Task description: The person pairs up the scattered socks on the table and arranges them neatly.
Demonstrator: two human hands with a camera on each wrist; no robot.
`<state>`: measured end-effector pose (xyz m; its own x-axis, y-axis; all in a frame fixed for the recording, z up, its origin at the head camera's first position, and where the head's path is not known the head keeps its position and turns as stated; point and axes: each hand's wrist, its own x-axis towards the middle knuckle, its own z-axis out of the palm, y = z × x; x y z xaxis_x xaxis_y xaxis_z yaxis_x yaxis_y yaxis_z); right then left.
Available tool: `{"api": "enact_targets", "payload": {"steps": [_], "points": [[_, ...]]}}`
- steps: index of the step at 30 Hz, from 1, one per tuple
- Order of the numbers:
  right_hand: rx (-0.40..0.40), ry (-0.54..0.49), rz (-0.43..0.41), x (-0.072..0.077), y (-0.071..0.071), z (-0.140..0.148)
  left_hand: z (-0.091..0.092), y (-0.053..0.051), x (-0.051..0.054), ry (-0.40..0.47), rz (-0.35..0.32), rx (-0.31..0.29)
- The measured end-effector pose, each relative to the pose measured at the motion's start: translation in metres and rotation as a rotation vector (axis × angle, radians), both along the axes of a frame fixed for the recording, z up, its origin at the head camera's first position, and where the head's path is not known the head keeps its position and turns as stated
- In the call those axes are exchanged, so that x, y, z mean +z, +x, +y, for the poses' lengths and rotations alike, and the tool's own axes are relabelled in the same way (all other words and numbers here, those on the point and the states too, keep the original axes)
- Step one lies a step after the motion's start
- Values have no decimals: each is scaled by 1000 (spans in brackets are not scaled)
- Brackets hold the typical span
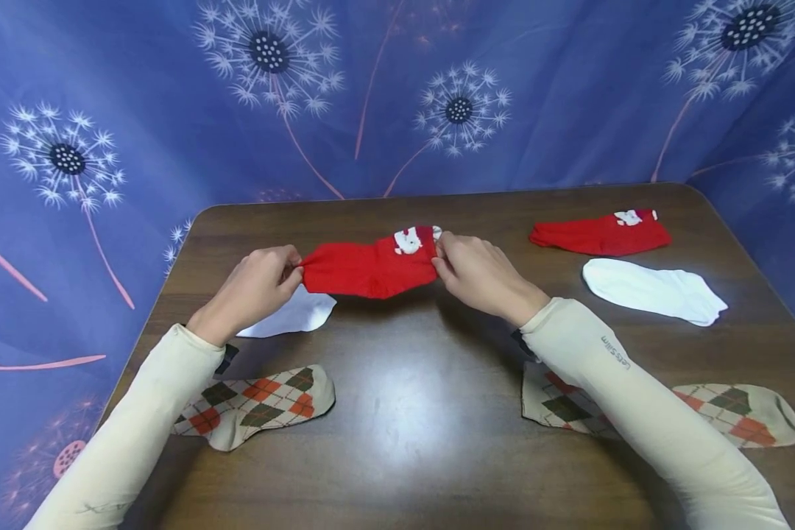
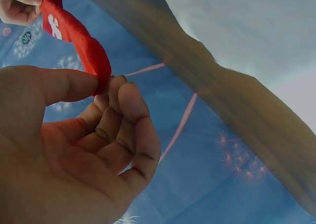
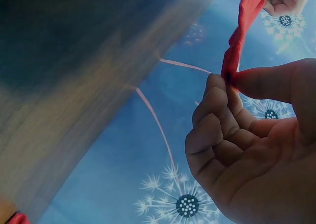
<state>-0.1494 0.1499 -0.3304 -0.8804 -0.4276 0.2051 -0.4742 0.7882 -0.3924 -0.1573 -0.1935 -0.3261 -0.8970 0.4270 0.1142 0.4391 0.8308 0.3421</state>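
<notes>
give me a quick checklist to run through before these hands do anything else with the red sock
1. Left hand has a grip: ok, thumb and fingers pinch one end of the held red sock.
2. Right hand has a grip: ok, it pinches the opposite end.
3. Held sock spread out between the hands: ok.
4. Other red sock in plain sight: ok, it lies uncovered on the table, far right.
5. Left white sock fully visible: not ok, the left hand hides part of it in the head view.
6. Right sleeve off the right argyle sock: cannot tell, it crosses in front, but contact is unclear.
</notes>
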Motion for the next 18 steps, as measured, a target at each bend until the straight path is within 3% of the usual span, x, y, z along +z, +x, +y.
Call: {"api": "enact_targets", "payload": {"steps": [6,18], "points": [[-3,16,1,-1,18,11,11,12,-2,-23,16,-42],[-7,72,-67,-1,65,36,34,45,-2,-51,54,-142]]}}
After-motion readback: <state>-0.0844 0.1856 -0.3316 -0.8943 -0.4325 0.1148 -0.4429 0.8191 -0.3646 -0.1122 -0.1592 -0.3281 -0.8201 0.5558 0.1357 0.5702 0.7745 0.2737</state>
